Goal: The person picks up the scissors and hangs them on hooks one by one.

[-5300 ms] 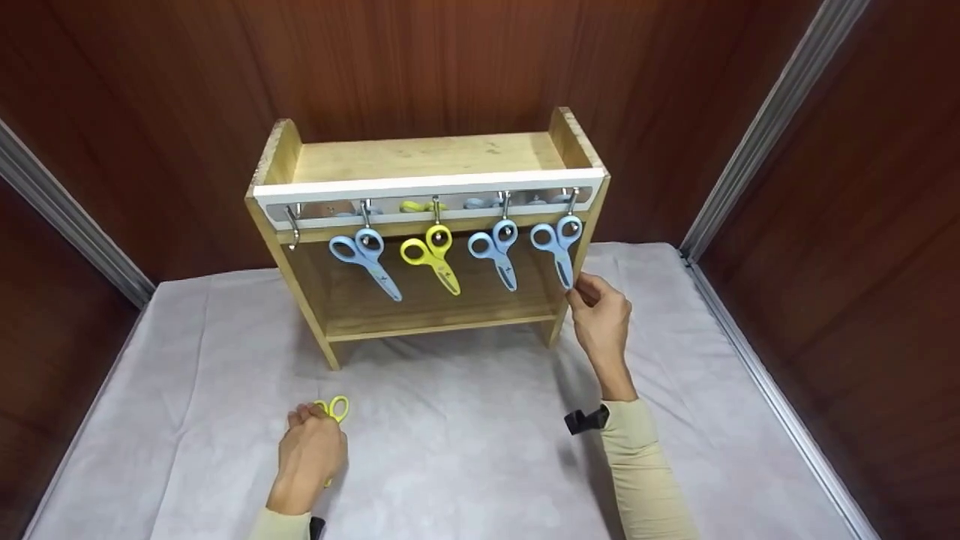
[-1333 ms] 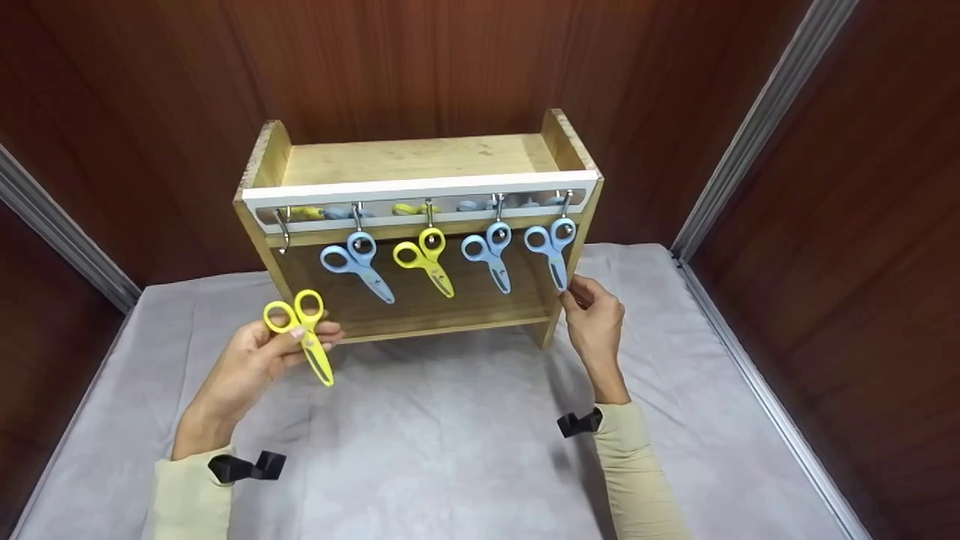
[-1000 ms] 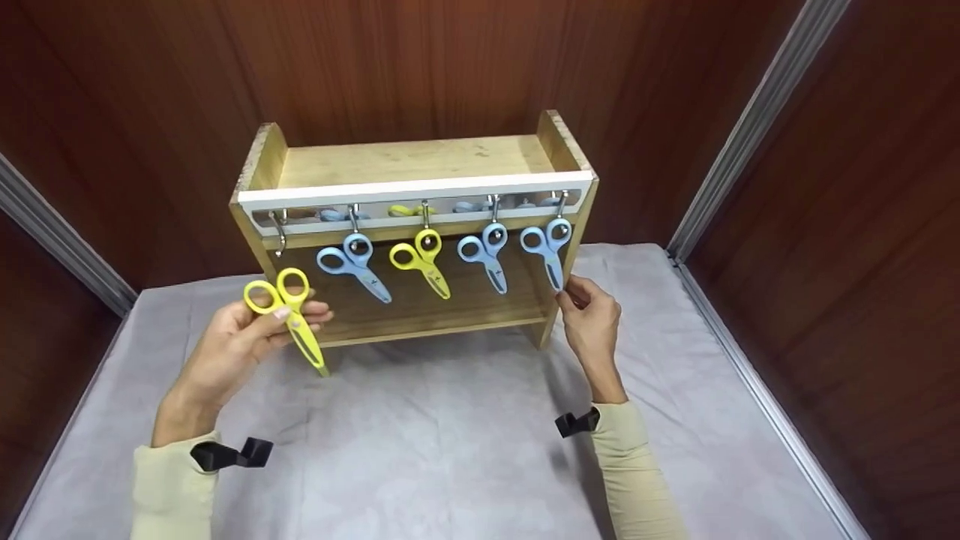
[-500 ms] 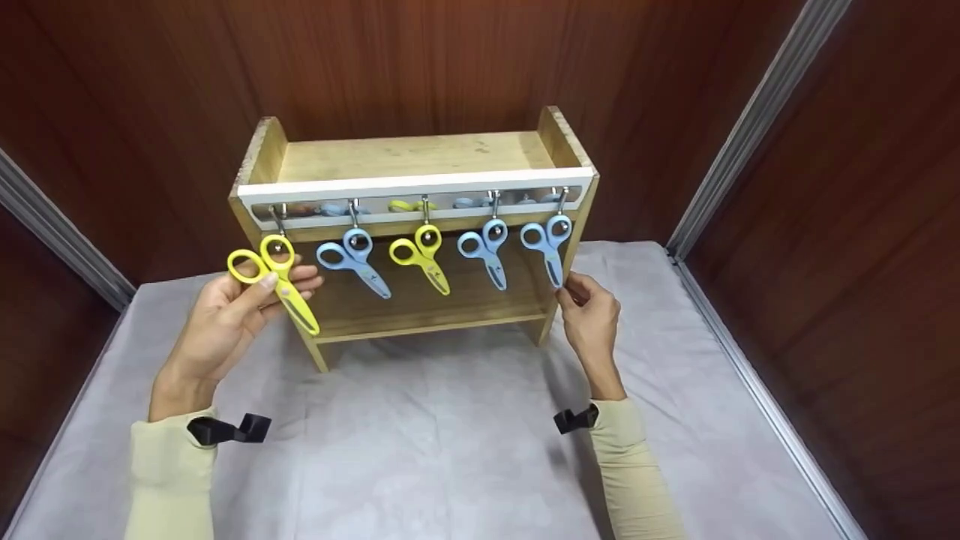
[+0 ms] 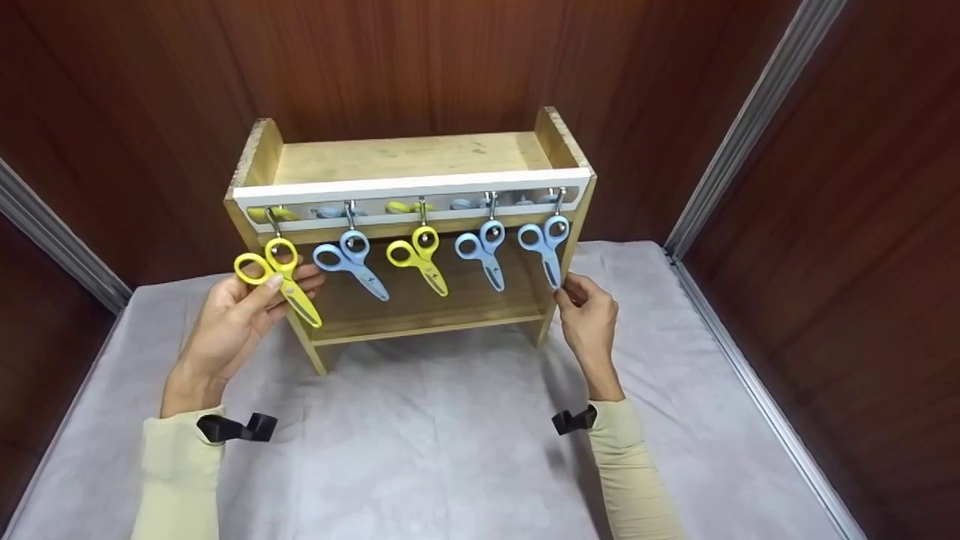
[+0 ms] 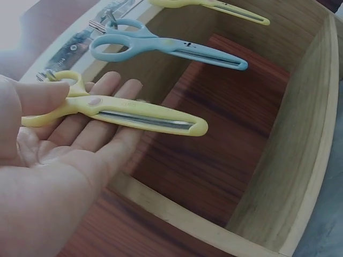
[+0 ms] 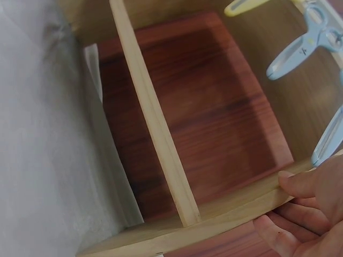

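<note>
In the head view my left hand (image 5: 225, 322) pinches a pair of yellow scissors (image 5: 298, 300) between thumb and fingers, below the leftmost hook (image 5: 273, 219). The hook's end shows inside one finger loop, and the blades point down to the right. From the left wrist, the thumb lies on the handle of these scissors (image 6: 144, 115) with the fingers behind. My right hand (image 5: 591, 319) grips the right side of a small wooden shelf (image 5: 412, 159). In the right wrist view its thumb (image 7: 297, 183) is on the inner side of the side panel (image 7: 230, 214), its fingers outside.
From the other hooks on the white rail (image 5: 412, 182) hang blue scissors (image 5: 352, 259), a second yellow pair (image 5: 420, 259) and two more blue pairs. A grey cloth (image 5: 420, 450) covers the table. Dark wood panels (image 5: 412, 60) with metal strips stand around it.
My left hand has lifted the yellow scissors off the cloth and up to the leftmost hook, where one loop now sits around the hook's end. My right hand stays on the shelf's side.
</note>
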Demonstrator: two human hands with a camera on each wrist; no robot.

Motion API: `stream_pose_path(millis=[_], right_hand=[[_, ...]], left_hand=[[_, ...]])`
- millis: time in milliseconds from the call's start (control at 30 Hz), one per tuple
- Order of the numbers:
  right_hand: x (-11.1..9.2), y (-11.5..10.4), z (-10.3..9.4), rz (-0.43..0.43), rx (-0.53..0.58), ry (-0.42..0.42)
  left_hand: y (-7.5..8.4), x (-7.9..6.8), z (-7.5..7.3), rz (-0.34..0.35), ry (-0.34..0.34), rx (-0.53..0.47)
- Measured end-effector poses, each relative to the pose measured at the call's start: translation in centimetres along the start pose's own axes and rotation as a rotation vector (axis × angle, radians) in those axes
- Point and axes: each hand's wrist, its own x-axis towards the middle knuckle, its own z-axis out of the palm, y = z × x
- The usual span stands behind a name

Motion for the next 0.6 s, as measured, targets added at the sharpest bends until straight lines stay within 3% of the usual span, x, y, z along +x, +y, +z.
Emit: stream_pose_path(millis=[333, 600], right_hand=[[0.0, 0.0, 0.2, -0.005, 0.002, -0.001], [-0.1, 0.1, 0.1, 0.012, 0.0, 0.004]], left_hand=[[-0.4, -0.1, -0.5, -0.041, 0.058, 0.038], [-1.1, -0.6, -0.8, -0.086, 0.051, 0.078]])
